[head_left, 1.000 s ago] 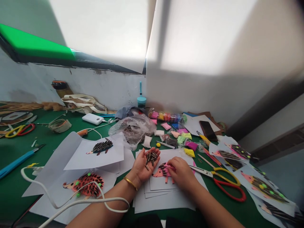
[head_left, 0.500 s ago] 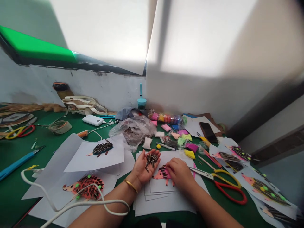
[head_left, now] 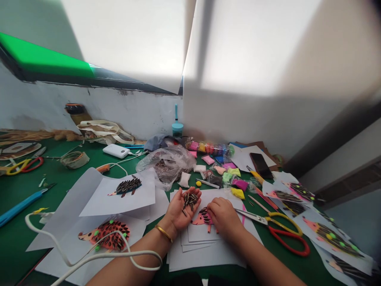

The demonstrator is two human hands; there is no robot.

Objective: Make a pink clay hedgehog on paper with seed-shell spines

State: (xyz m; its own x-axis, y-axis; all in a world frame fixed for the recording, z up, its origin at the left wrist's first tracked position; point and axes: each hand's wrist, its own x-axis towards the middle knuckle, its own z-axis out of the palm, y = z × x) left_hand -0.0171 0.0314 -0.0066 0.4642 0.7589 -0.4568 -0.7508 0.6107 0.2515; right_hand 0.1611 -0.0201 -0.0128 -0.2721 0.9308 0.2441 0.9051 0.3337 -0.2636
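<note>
Plainly, our left hand (head_left: 178,212) lies palm up in the lower centre of the frame, its fingers apart and slightly curled beneath a heap of seeds (head_left: 190,200); they overlap so much that we cannot count them. Our right hand (head_left: 226,219), just right of it in the frame, sits over the pink hedgehog (head_left: 198,219). Its fingers are bunched together, but the tips are hidden under the hand, so we cannot tell whether they pinch a seed. The hedgehog lies on a stack of paper (head_left: 205,258) at the lower centre; we make out its snout, the dark seeds along its front and two legs, while the hand hides its rear. A pink strip (head_left: 244,214) shows past the hand, and we cannot tell what it belongs to. Right of the hand, the scissors (head_left: 263,219) lie with their blades pointing at it. Toward the lower left, a white cable (head_left: 143,250) crosses over the red hedgehog (head_left: 114,235) and hides parts of it. Near the middle, a crumpled bag (head_left: 175,157) blurs its dark contents. At the lower right, sheets (head_left: 323,252) overlap. A blue tool (head_left: 22,208) is cut off at the left edge, and the bottom edge cuts both our forearms (head_left: 262,258).
</note>
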